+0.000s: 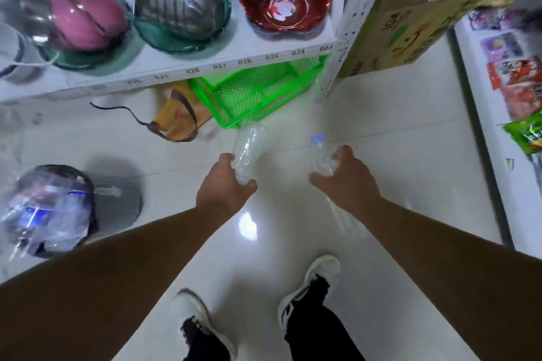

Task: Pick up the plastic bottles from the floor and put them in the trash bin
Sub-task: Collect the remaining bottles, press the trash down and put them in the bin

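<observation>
- Left hand [224, 184]: closed round crumpled clear bottle [247, 146], held off floor.
- Right hand [344, 174]: gripping capped bottle [321, 155].
- Trash bin [88, 208]: far left, already holding bottles.
- Step, judged: carrying; next, swing left, release over bin.
- Third bottle [344, 220]: seemingly on floor.

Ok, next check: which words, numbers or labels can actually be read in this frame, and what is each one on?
"024", "025", "027", "028": number tags along the shelf edge.
Other tags further left and right on that edge: too blurred.
Cardboard box: printing and white label unreadable.
Snack packets on the right: print too blurred.
Bottles in the bin: labels unreadable.
</observation>
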